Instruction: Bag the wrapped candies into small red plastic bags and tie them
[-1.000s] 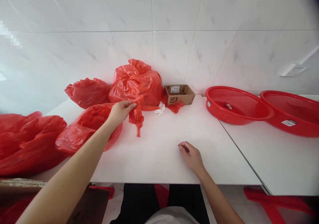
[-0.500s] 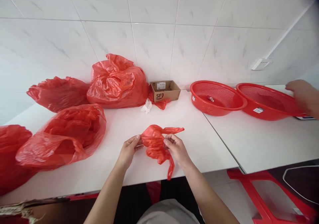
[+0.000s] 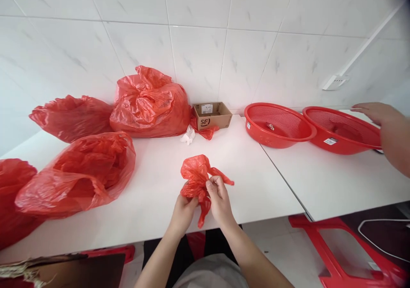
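- White laminate tabletop, both hands working just above its near edge
- Left hand and right hand, fingers pinched closely on a crumpled thin red plastic bag
- Bulging red plastic sacks heaped far left
- Round red mesh basket far right, a co-worker's hand beyond it

Along the far edge of the table, a large plastic bag rests against the tiled wall, with a cardboard box just to its right and a crumpled tissue in front of the gap between them. Left of these lie a second bag, a third bag nearer the person, and a fourth bag at the left end. On a second table to the right, one strainer sits beside another strainer, with a co-worker's hand at the latter's right rim, while a small plastic bag sits between the person's left hand and right hand, above the near edge of the first table.
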